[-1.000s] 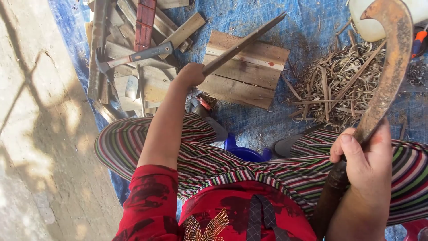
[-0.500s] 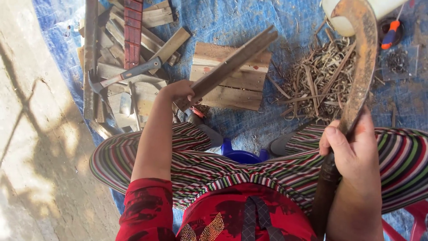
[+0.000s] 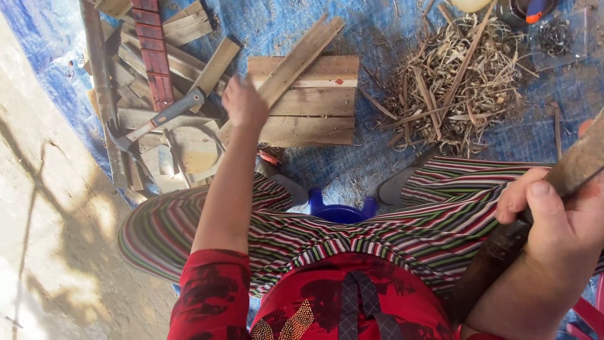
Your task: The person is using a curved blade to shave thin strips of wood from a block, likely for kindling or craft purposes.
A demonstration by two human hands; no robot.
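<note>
Wooden slat (image 3: 302, 53) gripped in left hand (image 3: 244, 104) fingers, right hand (image 3: 557, 217) clutching blade handle (image 3: 487, 271)

The left hand (image 3: 244, 104) is gripping a long, rough pale wooden slat (image 3: 296, 60); beneath it a matt, raw-grained wooden plank block (image 3: 314, 104) is lying on a coarse woven blue plastic tarp (image 3: 377, 164), with dry fibrous wood shavings (image 3: 453, 88) at three o'clock of it

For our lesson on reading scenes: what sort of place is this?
Probably an outdoor, ground-level woodworking spot: a blue tarp spread on the ground, a pile of wood shavings, cut wooden slats, and a hammer.
</note>
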